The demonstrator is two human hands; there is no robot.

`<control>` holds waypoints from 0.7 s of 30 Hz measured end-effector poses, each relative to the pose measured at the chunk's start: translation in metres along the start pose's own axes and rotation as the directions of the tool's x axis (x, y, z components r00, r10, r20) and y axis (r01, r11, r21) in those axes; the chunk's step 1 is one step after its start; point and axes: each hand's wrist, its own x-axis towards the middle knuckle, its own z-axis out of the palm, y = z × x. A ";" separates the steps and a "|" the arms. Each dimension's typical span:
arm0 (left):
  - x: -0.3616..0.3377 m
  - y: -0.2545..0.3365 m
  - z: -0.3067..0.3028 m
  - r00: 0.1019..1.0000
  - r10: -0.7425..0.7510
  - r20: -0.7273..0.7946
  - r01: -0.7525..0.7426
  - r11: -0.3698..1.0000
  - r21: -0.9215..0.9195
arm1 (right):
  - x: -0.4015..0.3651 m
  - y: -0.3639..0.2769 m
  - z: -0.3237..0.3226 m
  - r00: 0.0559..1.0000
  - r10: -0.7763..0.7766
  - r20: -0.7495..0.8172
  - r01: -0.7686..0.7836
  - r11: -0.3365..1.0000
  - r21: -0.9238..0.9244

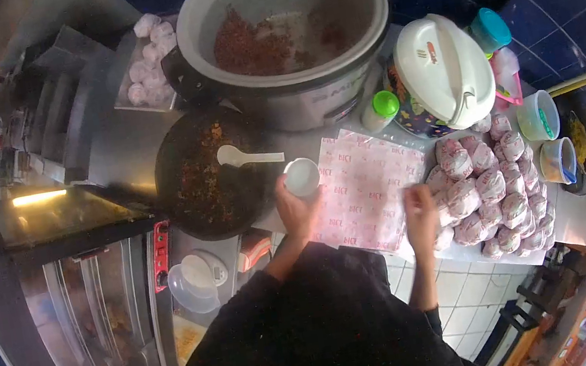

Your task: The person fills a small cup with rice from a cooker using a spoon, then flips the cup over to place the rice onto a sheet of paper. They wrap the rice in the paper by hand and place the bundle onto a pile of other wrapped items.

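Observation:
My left hand [296, 213] is closed around a small white bowl [302, 178], held by its side with the mouth facing up. Just right of it lies a stack of pink printed wrapping paper [363, 191]. My right hand [421, 216] hovers at the paper's right edge, beside a pile of paper-wrapped bundles [489, 186]; its fingers look bent and are smeared by motion. To the left, a dark round pan [172, 148] contains browned, chopped food. A white spoon [250, 157] rests in that pan with its handle toward the bowl.
Behind the pan stands a large cooker [294, 94] with reddish rice inside. A tray of wrapped bundles [150, 64] sits at its left. At right are a white-lidded container [440, 71], a green-capped bottle [380, 112] and plastic tubs [537, 115]. A glass display cabinet [80, 293] fills the left.

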 end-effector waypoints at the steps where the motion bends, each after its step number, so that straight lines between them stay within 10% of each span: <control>1: 0.002 0.001 -0.006 0.997 0.036 0.070 -0.039 0.998 0.047 | 0.001 -0.018 0.028 0.991 0.041 0.124 -0.050 0.996 0.069; 11: 0.013 0.014 -0.044 0.834 0.426 0.351 -0.279 0.874 -0.398 | 0.007 -0.064 0.104 0.934 0.023 0.356 -0.166 0.911 0.377; 21: 0.060 0.030 -0.069 0.778 0.236 0.582 0.319 0.649 -0.690 | 0.009 -0.109 0.091 0.955 0.023 0.297 -0.148 0.901 0.407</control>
